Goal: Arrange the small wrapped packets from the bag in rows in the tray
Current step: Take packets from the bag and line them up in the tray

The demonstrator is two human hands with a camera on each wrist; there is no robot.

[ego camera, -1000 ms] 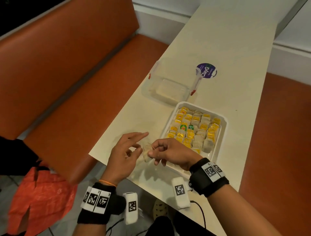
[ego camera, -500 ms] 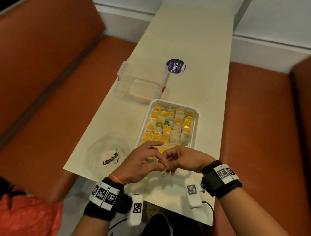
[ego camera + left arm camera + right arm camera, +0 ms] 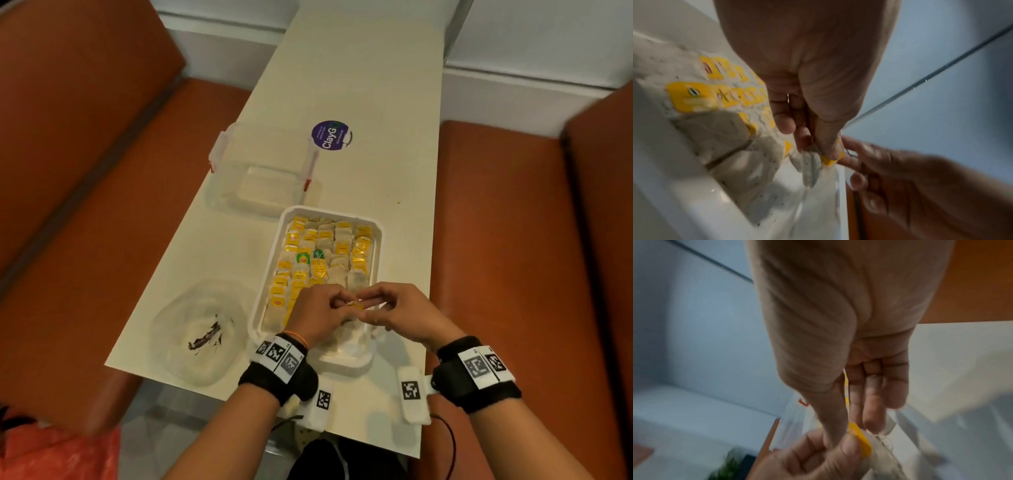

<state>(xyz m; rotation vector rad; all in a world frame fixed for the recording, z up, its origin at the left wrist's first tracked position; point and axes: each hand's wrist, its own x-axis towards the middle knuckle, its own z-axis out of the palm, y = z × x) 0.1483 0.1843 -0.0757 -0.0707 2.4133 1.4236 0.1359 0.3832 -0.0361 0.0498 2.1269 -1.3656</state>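
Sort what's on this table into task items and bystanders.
Job:
- white tray with rows of packets
- packet pinched by left hand and right hand
- clear plastic bag

Lying about:
- clear lidded container
- purple sticker

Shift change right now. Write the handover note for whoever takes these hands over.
Left hand: pinches a packet by its yellow tag, over the near end of the tray.
Right hand: fingertips pinch the same packet.
Done: far and middle tray filled with rows of packets.
Left: set this packet into the near end, where the hands hide how much room is left. The clear bag lies left of the tray on the table; I cannot tell if packets remain inside.
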